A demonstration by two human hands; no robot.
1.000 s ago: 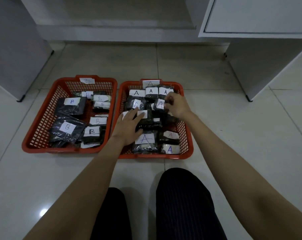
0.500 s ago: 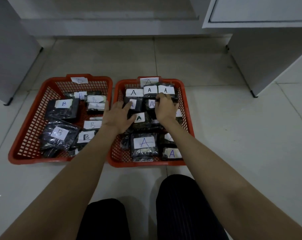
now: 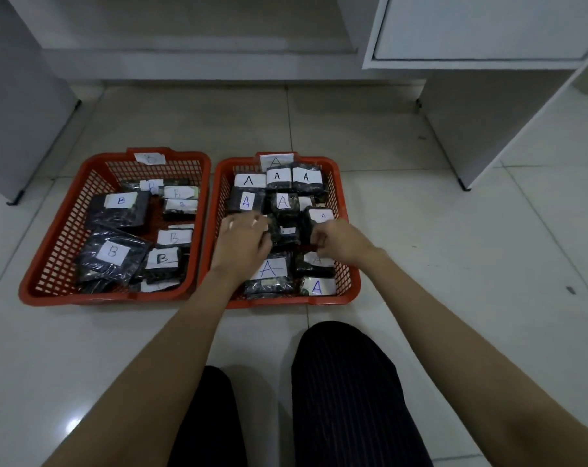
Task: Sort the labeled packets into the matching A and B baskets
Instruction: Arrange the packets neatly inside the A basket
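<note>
Dark packet (image 3: 286, 232) — between both hands' grip

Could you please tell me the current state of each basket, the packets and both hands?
A basket: on the floor, right of the other, holds packets labelled A.
B basket: on the floor, holds packets labelled B.
Middle packet: lies in the A basket between the hands, label hard to read.
Left hand: in the A basket, fingers curled at the middle packet.
Right hand: in the A basket, fingers curled, pinching the packet's edge.
</note>
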